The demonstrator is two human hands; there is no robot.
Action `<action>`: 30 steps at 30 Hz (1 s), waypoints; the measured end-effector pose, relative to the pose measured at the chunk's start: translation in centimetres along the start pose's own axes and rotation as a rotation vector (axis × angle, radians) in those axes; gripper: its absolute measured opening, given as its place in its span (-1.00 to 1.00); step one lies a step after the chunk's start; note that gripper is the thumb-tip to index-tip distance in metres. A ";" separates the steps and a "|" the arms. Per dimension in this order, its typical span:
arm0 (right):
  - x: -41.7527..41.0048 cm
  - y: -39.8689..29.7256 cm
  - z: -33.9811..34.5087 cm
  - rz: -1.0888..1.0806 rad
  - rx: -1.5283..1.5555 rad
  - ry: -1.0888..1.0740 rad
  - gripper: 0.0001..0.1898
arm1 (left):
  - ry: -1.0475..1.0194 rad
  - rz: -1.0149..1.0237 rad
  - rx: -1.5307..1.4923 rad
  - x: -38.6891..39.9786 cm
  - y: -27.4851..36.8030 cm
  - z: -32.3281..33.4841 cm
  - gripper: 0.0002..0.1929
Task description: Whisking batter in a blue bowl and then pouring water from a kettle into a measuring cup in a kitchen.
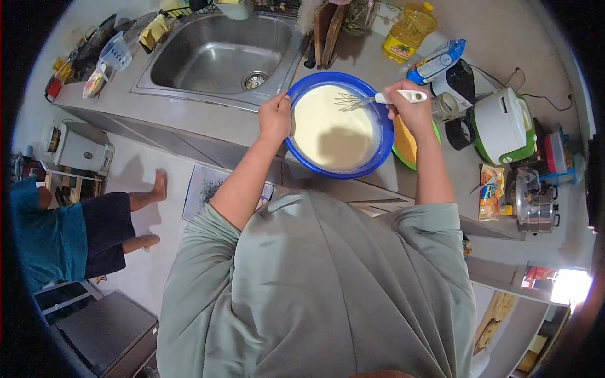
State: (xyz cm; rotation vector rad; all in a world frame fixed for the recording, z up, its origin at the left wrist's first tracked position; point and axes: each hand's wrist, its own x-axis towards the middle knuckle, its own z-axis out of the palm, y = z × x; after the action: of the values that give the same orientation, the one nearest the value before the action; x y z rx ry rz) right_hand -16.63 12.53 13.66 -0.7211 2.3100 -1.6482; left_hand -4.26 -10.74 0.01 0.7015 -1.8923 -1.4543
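Observation:
A blue plastic basin (386, 127) holds a pale cream-coloured liquid (321, 125) and sits at the counter's front edge. My left hand (275, 118) grips its left rim, thumb on top. In my right hand (410, 107), at the basin's right rim, is the white handle of a whisk (385, 98). The whisk's wires are over the liquid; whether their tips touch it I cannot tell. Partly hidden under my right forearm, a green bowl (437, 134) contains something orange-yellow.
Left of the basin is a steel sink (222, 56). An oil bottle (409, 33), a blue-and-white packet (436, 62), a glass jar (445, 107) and a white-and-green rice cooker (503, 124) stand on the right. Another person (71, 236) is on the floor side at left.

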 end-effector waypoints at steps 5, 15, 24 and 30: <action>-1.6 -0.9 -2.9 0.089 -0.114 0.079 -0.89 | 0.026 -0.038 0.020 -0.4 0.4 -0.4 -0.68; -6.5 -0.6 1.0 0.220 0.111 -0.140 -0.91 | 0.045 -0.045 -0.038 -0.2 -0.3 0.0 -0.70; -2.1 0.4 3.4 0.004 0.090 0.009 -0.86 | 0.029 -0.022 -0.013 -0.1 0.1 -0.1 -0.70; -3.2 0.0 0.2 0.086 0.023 0.133 -0.90 | 0.040 0.008 0.039 -0.2 0.4 -0.4 -0.70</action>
State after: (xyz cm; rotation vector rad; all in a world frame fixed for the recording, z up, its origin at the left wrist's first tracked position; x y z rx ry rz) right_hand -13.77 13.94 13.25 -0.5133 2.3710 -1.7297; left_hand -3.80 -10.72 0.40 0.7349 -1.8957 -1.3914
